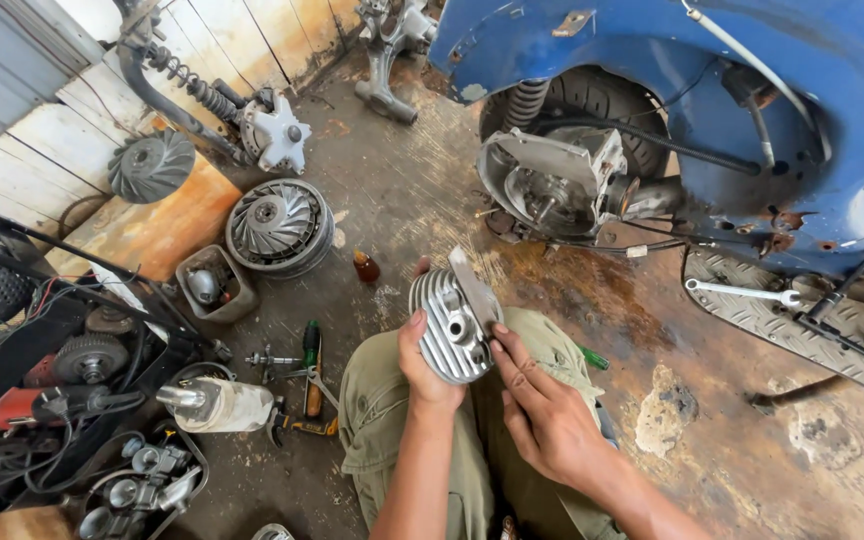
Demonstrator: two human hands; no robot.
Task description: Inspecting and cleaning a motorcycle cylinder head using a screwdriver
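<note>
Scooter (712, 60), blue and rusted, fills the space up and to the right of my grip, its bare engine (552, 180) just above what I hold. Floor (402, 180) of stained concrete lies beneath. Further left of the grip a round fan wheel (279, 226) rests, and a green-handled screwdriver (310, 345) lies nearer. Over my knees I hold a finned metal engine head (450, 322): my left hand (424, 375) wraps its lower left edge, closed on it, while my right hand (542, 410) presses a flat metal blade (474, 285) against its face with narrow fingers.
</note>
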